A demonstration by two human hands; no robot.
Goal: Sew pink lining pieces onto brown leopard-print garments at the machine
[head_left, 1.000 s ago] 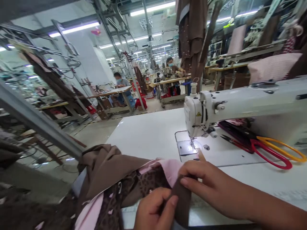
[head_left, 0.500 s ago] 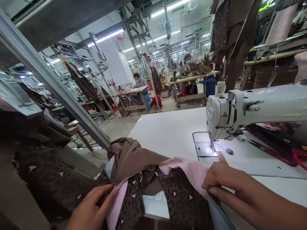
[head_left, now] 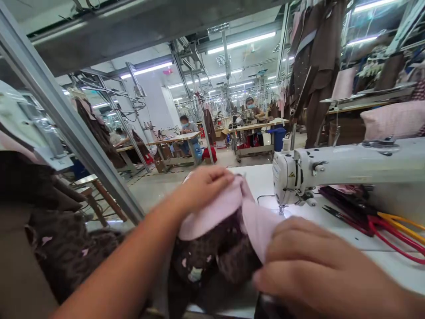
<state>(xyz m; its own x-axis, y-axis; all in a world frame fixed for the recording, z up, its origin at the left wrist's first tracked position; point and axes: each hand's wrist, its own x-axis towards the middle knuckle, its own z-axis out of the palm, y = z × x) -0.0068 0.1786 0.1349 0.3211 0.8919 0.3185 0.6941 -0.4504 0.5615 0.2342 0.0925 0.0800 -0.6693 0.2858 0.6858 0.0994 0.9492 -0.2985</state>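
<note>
A dark brown spotted garment [head_left: 206,252] with a pale pink collar-like edge [head_left: 217,212] hangs between my two hands, at the front of the sewing table. My left hand [head_left: 209,184] is closed on the far end of the pink edge, the arm reaching across from the lower left. Nearer to me, my right hand [head_left: 299,257] is closed around the other side of the pink cloth; it is blurred and its fingertips are partly hidden. The white sewing machine [head_left: 312,170] stands beyond my right hand, its lamp lit over the needle.
Scissors with red handles [head_left: 395,239] lie on the white table [head_left: 352,230] at right, beside a yellow-handled tool and dark cloth. A slanted metal post [head_left: 83,133] stands at left, with more spotted fabric [head_left: 66,252] below. Co-workers sit at other tables behind.
My left hand has moved up and right to the far part of the garment. The cloth has been lifted and bunched, and the white ruler-like strip inside it is no longer visible. The view has shifted right.
</note>
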